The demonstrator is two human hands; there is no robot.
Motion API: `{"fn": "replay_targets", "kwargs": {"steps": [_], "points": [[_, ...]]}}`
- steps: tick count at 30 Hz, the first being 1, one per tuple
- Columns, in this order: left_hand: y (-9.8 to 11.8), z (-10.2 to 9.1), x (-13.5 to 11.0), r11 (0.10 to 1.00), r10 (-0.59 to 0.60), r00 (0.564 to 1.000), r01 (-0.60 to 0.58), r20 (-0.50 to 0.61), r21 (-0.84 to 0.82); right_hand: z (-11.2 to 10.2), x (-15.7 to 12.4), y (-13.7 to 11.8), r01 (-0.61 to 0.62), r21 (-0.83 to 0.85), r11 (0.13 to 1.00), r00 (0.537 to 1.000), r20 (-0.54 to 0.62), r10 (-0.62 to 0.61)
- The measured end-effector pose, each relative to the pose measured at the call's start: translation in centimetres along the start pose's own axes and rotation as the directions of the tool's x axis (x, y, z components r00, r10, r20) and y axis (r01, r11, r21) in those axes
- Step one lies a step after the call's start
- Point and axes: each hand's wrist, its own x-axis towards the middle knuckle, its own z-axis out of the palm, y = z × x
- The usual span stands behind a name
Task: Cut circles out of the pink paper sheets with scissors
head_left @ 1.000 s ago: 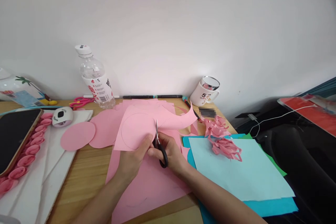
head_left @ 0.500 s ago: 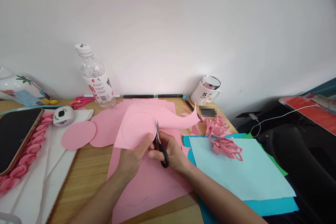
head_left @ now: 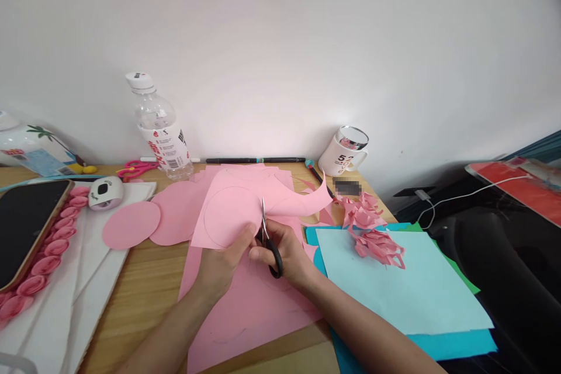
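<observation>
My left hand point(head_left: 225, 260) pinches the lower edge of a pink paper sheet point(head_left: 232, 216) that has a circle drawn on it. Black-handled scissors point(head_left: 274, 257) sit in my right hand point(head_left: 284, 251), their blades at the circle's right side. A partly cut strip of the sheet curls up to the right of the blades. Under both hands lie more pink sheets point(head_left: 249, 327), with pencil curves on them. Cut pink circles point(head_left: 131, 225) rest to the left, one overlapping another.
Crumpled pink scraps point(head_left: 379, 247) lie on pale blue paper point(head_left: 407, 292) at the right. A water bottle point(head_left: 164, 140), black pens point(head_left: 254, 160) and a white mug point(head_left: 344, 155) stand or lie along the wall. At the left are a phone point(head_left: 30, 228), rolled pink paper roses point(head_left: 46, 266) and pink scissors point(head_left: 138, 169).
The scissors and my right hand have shifted very slightly, and the curled strip's tip has moved a little left. Everything else looks the same.
</observation>
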Motion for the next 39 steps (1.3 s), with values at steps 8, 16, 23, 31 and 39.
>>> {"fn": "replay_targets", "kwargs": {"steps": [8, 16, 23, 31, 39], "points": [[0.02, 0.08, 0.14, 0.999, 0.047, 0.999, -0.047, -0.021, 0.004, 0.22, -0.02, -0.4, -0.006, -0.007, 1.0, 1.0, -0.027, 0.006], [0.37, 0.03, 0.15, 0.996, 0.084, 0.996, -0.083, -0.013, 0.043, 0.38, 0.03, -0.56, -0.018, -0.005, 1.0, 0.999, -0.045, 0.018], [0.52, -0.11, 0.16, 0.998, 0.06, 0.998, -0.059, -0.031, 0.025, 0.31, -0.05, -0.58, -0.055, -0.013, 0.998, 0.998, -0.044, 0.054], [0.56, -0.03, 0.23, 0.998, 0.061, 0.997, -0.062, -0.042, -0.023, 0.01, -0.12, -0.24, -0.053, 0.016, 0.998, 0.998, -0.026, 0.053], [0.2, -0.22, 0.33, 0.993, 0.118, 0.993, -0.118, -0.016, -0.009, 0.05, -0.29, 0.05, -0.102, -0.043, 0.994, 0.994, -0.032, 0.101]]}}
